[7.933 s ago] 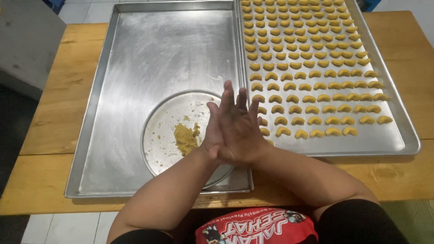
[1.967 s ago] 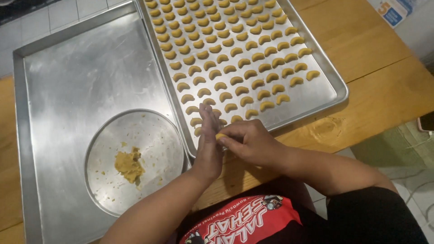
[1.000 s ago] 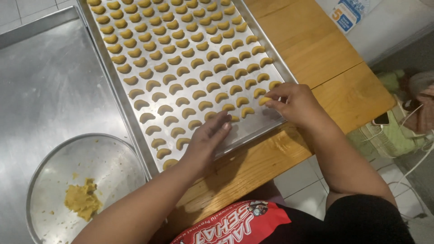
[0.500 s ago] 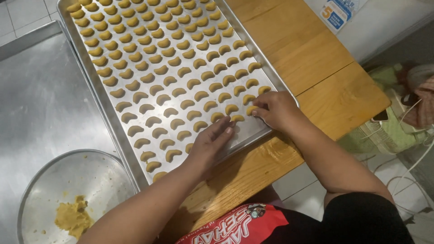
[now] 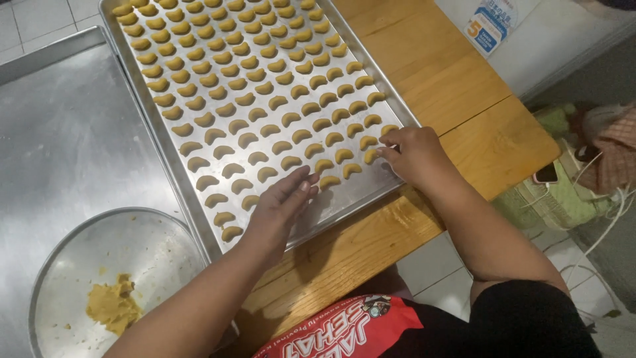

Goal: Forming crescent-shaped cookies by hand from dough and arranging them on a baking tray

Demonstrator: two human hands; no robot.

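- Far to my left, a round shallow metal bowl (image 5: 156, 255) sits on a large empty steel baking sheet (image 5: 66, 139), with a small yellow lump of dough (image 5: 114, 306) on its bottom; my left forearm passes just beside the bowl's rim, so a careless swing could, I judge, knock it.
- Next over, my left hand (image 5: 281, 205) lies open and flat, fingers spread, gripping nothing. It rests on the bare near strip of the rimmed steel tray (image 5: 344, 202) holding the rows of small yellow crescent-shaped dough pieces (image 5: 258, 99). My fingertips (image 5: 306, 184) are just beside the nearest crescents, so a slide forward would likely squash or push them out of line.
- The tray stands skewed on the wooden table (image 5: 457, 86), its near corner close to the table's edge. If I lean weight on that corner, the tray may shift or tip, and the soft pieces would slide together.
- Toward the right edge of the tray, my right hand (image 5: 414, 152) is curled, its fingertips (image 5: 384, 151) touching the last crescent-shaped dough piece (image 5: 370, 157) at the end of a row. Whether I am pinching it or only nudging it I cannot tell.
- Pressing too hard there could flatten the curve; dragging it could bump the neighbour beside it, since the pieces lie near one another.
- Beyond the table on the right, white cables (image 5: 616, 205) and a green cloth bundle (image 5: 563, 199) lie on the floor, well apart from my hands.
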